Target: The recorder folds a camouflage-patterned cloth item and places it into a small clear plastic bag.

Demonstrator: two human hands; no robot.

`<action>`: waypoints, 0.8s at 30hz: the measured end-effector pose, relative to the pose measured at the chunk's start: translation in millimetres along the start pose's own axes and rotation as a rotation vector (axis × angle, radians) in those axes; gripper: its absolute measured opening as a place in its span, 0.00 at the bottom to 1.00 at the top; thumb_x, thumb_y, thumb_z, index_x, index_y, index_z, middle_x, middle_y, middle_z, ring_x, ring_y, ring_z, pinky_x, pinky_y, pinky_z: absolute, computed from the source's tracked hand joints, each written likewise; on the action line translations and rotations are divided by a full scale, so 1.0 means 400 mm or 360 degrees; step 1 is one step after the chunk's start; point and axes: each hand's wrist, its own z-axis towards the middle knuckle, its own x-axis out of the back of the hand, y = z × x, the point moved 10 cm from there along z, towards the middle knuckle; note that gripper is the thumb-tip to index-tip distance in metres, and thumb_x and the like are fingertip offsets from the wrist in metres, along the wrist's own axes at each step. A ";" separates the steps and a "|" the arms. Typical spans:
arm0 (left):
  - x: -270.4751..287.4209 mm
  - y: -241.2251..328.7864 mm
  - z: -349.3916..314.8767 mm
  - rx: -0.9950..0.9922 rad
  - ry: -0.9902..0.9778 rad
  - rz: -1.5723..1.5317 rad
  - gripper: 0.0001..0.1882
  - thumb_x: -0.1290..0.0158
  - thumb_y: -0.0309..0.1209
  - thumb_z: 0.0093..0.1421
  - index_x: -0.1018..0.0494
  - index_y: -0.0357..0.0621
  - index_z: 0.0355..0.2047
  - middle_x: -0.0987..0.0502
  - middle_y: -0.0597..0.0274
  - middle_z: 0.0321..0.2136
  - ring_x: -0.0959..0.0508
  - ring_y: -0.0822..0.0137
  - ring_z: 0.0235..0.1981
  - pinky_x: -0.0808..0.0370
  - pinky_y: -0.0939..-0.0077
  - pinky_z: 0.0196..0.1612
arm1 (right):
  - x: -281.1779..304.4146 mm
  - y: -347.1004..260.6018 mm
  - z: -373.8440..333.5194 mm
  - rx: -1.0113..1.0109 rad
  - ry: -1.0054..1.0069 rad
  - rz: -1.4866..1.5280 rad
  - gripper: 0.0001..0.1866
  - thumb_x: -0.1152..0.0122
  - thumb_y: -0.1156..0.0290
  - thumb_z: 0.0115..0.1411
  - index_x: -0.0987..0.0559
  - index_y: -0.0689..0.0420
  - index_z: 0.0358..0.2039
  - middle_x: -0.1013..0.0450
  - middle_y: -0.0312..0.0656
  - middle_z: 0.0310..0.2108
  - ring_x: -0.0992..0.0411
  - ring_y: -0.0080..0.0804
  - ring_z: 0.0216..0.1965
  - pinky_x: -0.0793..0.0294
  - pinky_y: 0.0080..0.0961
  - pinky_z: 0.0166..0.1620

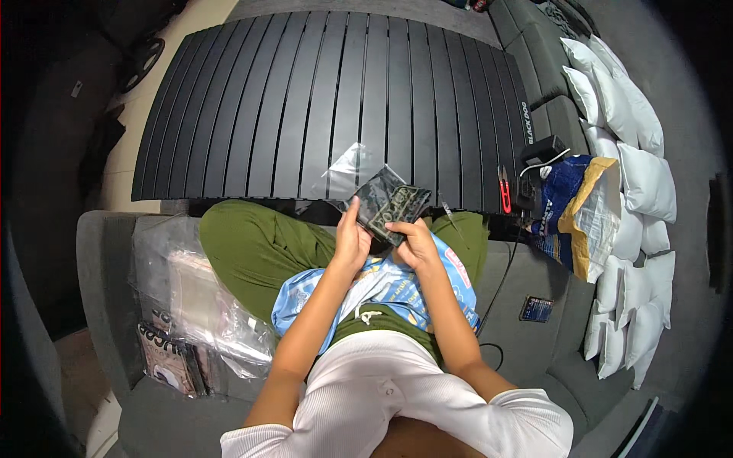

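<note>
Above my lap, both hands hold a flat dark packet (388, 200) in clear plastic, with pale lettering on its front. My left hand (353, 238) grips its left edge, thumb lying along the front. At the lower right, my right hand (416, 244) pinches the packet near the lettering. A loose piece of clear plastic film (347, 169) sticks out beyond the packet's upper left, over the table edge. Whether it is part of the same wrapper I cannot tell. Across my lap lies a blue patterned plastic bag (301, 294), partly under my forearms.
A black slatted table (328, 99) stands in front, with red-handled scissors (505, 192) at its right edge beside a black box (544, 150). Right are an open blue-and-yellow bag (584, 221), a small dark packet (537, 308) and several white pillow-like packs (645, 183). Plastic-wrapped packages (202, 305) lie left.
</note>
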 end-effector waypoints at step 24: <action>-0.022 0.048 -0.021 -0.0204 -0.0152 -0.0067 0.24 0.57 0.22 0.57 0.42 0.45 0.55 0.32 0.55 0.49 0.31 0.62 0.50 0.36 0.67 0.54 | -0.005 -0.024 0.004 -0.0023 0.0043 -0.0017 0.10 0.50 0.78 0.57 0.28 0.68 0.39 0.27 0.47 0.38 0.27 0.35 0.38 0.26 0.31 0.44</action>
